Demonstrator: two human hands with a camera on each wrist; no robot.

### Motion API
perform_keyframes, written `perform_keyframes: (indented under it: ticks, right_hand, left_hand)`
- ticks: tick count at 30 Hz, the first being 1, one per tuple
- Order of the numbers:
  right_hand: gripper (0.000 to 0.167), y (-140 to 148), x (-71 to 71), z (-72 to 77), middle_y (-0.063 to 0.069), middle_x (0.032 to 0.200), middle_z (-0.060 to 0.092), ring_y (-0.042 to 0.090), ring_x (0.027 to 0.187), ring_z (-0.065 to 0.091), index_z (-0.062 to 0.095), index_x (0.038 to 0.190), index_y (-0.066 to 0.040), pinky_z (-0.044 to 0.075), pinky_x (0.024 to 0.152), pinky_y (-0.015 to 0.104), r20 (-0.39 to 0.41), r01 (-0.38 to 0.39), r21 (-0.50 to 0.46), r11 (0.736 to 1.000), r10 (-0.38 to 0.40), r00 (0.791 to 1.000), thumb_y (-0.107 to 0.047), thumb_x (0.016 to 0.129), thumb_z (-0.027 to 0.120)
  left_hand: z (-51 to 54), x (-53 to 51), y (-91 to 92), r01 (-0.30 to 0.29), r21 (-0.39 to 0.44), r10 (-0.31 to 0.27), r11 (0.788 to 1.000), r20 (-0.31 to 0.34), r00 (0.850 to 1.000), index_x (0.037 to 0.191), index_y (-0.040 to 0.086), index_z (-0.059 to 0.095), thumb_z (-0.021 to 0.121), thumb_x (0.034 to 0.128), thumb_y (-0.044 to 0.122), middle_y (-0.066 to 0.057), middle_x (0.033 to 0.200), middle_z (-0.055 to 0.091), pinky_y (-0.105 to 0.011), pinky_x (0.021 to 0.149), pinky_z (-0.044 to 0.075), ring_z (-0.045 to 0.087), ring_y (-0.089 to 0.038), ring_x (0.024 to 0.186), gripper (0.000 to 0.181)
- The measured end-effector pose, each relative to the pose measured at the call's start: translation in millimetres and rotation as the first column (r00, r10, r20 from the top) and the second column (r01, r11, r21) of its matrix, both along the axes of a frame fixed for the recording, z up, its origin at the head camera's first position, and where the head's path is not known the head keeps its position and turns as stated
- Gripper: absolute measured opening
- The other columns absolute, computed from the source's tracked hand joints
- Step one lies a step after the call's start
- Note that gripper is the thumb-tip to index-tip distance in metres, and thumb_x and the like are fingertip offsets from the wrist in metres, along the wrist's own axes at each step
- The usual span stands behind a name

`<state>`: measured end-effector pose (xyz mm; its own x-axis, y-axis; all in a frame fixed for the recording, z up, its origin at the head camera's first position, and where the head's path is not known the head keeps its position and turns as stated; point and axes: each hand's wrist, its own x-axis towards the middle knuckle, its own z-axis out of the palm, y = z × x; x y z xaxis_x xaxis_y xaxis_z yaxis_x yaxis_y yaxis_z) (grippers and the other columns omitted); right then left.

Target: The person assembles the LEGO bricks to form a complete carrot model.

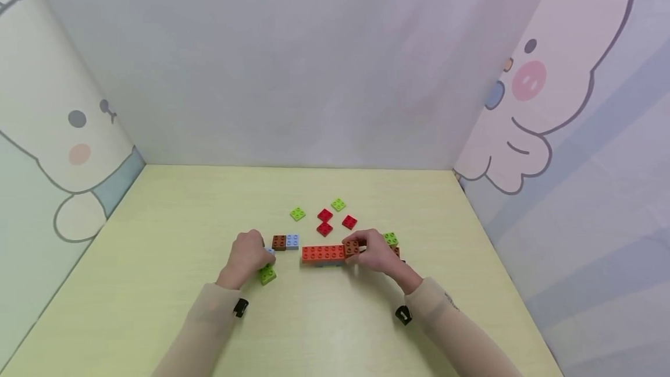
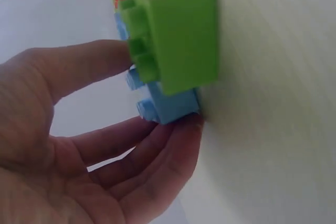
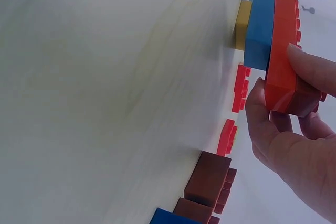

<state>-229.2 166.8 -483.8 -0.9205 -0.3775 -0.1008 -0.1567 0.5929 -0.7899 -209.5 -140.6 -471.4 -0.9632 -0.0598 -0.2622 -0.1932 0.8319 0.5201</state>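
My left hand pinches a light-blue brick between thumb and fingers at the table. Beside that brick, nearer the wrist camera, is a lime-green brick. A long red brick lies across a blue brick, which has a yellow brick under it. With thumb and fingers, my right hand holds a brown brick at the right end of the red one. In the right wrist view the brown brick is on the studded side; whether it is fully pressed down I cannot tell.
Flat red plates and lime-green plates lie loose behind the stack. A brown brick touches a light-blue brick between the hands. More bricks, including a green one, stand right of my right hand.
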Motion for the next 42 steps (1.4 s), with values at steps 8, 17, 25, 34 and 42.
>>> perform_keyframes:
  ticks: [8, 17, 25, 34, 42]
  right_hand:
    - [0.035, -0.5, 1.5, 1.5, -0.001, 0.1, 0.064, 0.017, 0.09, 0.058, 0.073, 0.103, -0.015, 0.047, 0.078, 0.037, -0.002, 0.0, -0.011, 1.0, 0.0, 1.0, -0.007, 0.07, 0.083]
    - [0.037, 0.3, -0.1, -0.6, -0.003, 0.097, 0.065, 0.016, 0.089, 0.058, 0.072, 0.104, -0.014, 0.047, 0.077, 0.037, -0.009, -0.007, -0.022, 1.0, 0.006, 1.0, -0.008, 0.07, 0.084]
    - [0.036, 1.3, 0.0, -1.9, -0.003, 0.098, 0.065, 0.016, 0.089, 0.058, 0.072, 0.104, -0.015, 0.048, 0.077, 0.037, -0.008, -0.005, -0.027, 1.0, 0.005, 1.0, -0.009, 0.07, 0.084]
    - [0.037, 1.3, -0.7, -3.0, -0.002, 0.097, 0.065, 0.016, 0.089, 0.058, 0.072, 0.105, -0.012, 0.048, 0.076, 0.037, -0.005, -0.006, -0.026, 1.0, 0.006, 1.0, -0.008, 0.07, 0.084]
    - [0.036, 0.2, -0.8, -2.5, -0.004, 0.097, 0.065, 0.016, 0.089, 0.058, 0.072, 0.105, -0.012, 0.047, 0.078, 0.037, -0.01, -0.002, -0.018, 1.0, 0.002, 1.0, -0.007, 0.07, 0.083]
  left_hand:
    - [18.2, 2.4, 4.9, 0.033, 0.004, -0.032, 0.999, -0.025, 0.999, 0.112, -0.012, 0.06, 0.066, 0.0754, 0.003, -0.023, 0.105, 0.06, -0.038, 0.067, 0.05, 0.054, -0.027, 0.08, 0.04]
    - [33.5, 6.8, 29.9, 0.151, 0.051, -0.142, 0.987, -0.138, 0.98, 0.107, -0.005, 0.068, 0.07, 0.0736, -0.002, -0.014, 0.102, 0.064, -0.044, 0.078, 0.047, 0.054, -0.027, 0.09, 0.034]
    - [31.0, 8.3, 54.8, 0.239, 0.075, -0.226, 0.968, -0.147, 0.963, 0.113, -0.003, 0.067, 0.07, 0.0732, -0.004, -0.014, 0.109, 0.064, -0.042, 0.081, 0.047, 0.054, -0.026, 0.096, 0.04]
    - [29.8, 6.7, 57.8, 0.255, 0.076, -0.24, 0.964, -0.169, 0.956, 0.113, -0.002, 0.068, 0.07, 0.0725, -0.006, -0.013, 0.11, 0.064, -0.043, 0.083, 0.047, 0.054, -0.026, 0.099, 0.041]
    - [27.2, 7.5, 66.4, 0.304, 0.093, -0.285, 0.948, -0.175, 0.942, 0.116, -0.001, 0.067, 0.07, 0.074, -0.005, -0.011, 0.112, 0.064, -0.042, 0.085, 0.047, 0.054, -0.024, 0.097, 0.042]
